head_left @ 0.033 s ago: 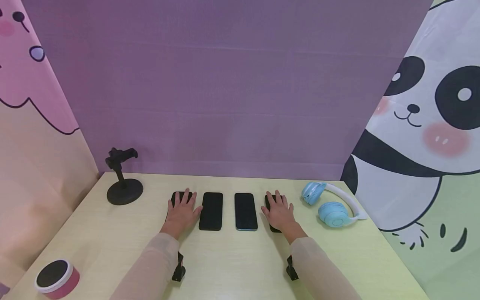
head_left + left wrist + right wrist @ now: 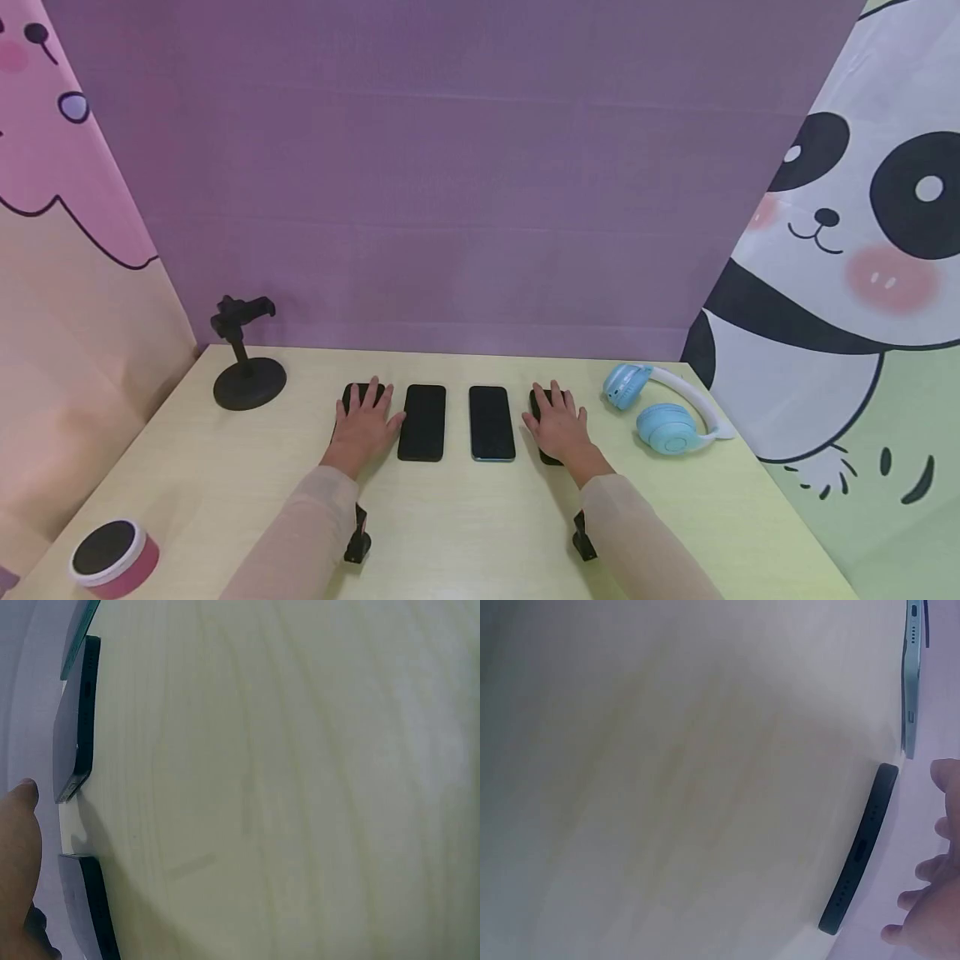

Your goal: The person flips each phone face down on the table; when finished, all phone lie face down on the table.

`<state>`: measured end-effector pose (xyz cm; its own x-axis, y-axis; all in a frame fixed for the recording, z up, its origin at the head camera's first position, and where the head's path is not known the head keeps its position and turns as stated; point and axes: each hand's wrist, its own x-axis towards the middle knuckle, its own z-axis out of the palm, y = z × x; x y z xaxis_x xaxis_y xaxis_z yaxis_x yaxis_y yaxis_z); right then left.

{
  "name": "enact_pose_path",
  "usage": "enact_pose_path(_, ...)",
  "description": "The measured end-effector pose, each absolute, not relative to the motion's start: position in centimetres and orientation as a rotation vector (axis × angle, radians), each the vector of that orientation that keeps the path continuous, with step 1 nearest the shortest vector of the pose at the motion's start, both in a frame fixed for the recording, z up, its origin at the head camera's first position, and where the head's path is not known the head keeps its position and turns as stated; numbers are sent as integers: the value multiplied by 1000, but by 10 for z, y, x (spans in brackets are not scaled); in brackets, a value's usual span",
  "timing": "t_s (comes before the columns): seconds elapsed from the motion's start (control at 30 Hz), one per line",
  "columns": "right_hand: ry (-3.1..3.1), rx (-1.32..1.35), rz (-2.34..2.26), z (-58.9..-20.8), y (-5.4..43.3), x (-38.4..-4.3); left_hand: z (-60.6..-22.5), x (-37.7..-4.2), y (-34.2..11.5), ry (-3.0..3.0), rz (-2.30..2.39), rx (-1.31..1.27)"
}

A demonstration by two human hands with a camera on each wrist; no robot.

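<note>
Four smartphones lie in a row on the table, screens dark. My left hand (image 2: 362,429) spreads its fingers over the leftmost smartphone (image 2: 94,915), covering most of it in the head view. Beside its thumb is a second black smartphone (image 2: 422,422). Another smartphone (image 2: 492,423), with a bluish edge, lies right of centre. Straight, spread fingers of my right hand (image 2: 562,429) are over the rightmost smartphone (image 2: 861,851), which sits slightly tilted. Neither hand curls round a phone; whether the fingers touch the screens, I cannot tell.
A black phone stand (image 2: 249,382) is at the back left of the pale wooden table (image 2: 465,533). Light blue and white headphones (image 2: 669,427) lie at the right. A pink round tub with a black-topped lid (image 2: 116,557) stands at the front left. A purple backdrop (image 2: 450,183) hangs behind.
</note>
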<state>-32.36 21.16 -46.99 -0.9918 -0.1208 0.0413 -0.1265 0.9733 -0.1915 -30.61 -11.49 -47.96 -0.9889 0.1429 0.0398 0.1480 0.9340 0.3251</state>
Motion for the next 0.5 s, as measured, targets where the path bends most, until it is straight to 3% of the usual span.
enact_pose_path(0.3,-3086,225,403,-463,217,-321,-474,-302,-110,-3034,-609,-271)
enact_pose_path(0.5,-3061,257,689,-453,235,-318,-473,-305,-81,-2945,-752,-364)
